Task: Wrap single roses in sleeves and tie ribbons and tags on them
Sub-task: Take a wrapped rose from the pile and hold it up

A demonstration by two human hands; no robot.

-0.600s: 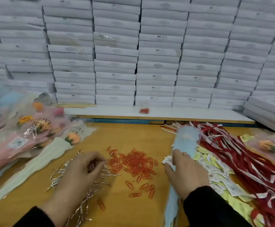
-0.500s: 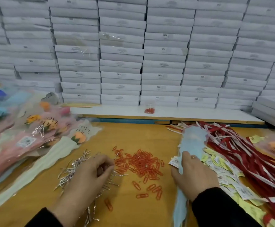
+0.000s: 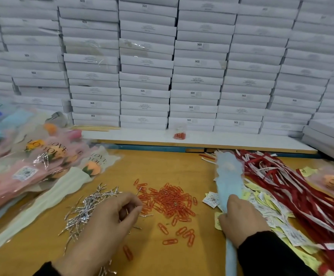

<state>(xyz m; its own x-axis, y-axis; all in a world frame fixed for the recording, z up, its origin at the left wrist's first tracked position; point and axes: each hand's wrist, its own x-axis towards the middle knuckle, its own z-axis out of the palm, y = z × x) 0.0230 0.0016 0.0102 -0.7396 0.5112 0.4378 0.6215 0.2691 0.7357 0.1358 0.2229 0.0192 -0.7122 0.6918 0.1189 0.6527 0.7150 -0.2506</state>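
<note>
A single rose in a light blue sleeve lies lengthwise on the wooden table, its top pointing away from me. My right hand grips the sleeve at its middle. My left hand rests on a heap of silver twist ties, its thumb and curled fingers pinching one tie. Red ribbons with white ends lie in a long pile to the right of the sleeve. Yellow and white paper tags are scattered beside my right hand.
Orange paper clips lie heaped between my hands. Finished sleeved roses are piled at the left, and another one lies at the far right. Stacked white boxes wall off the back, above a white ledge with a small jar.
My left hand's fingers have curled tighter among the silver ties. My right hand keeps its hold on the blue sleeve. The view has shifted slightly.
</note>
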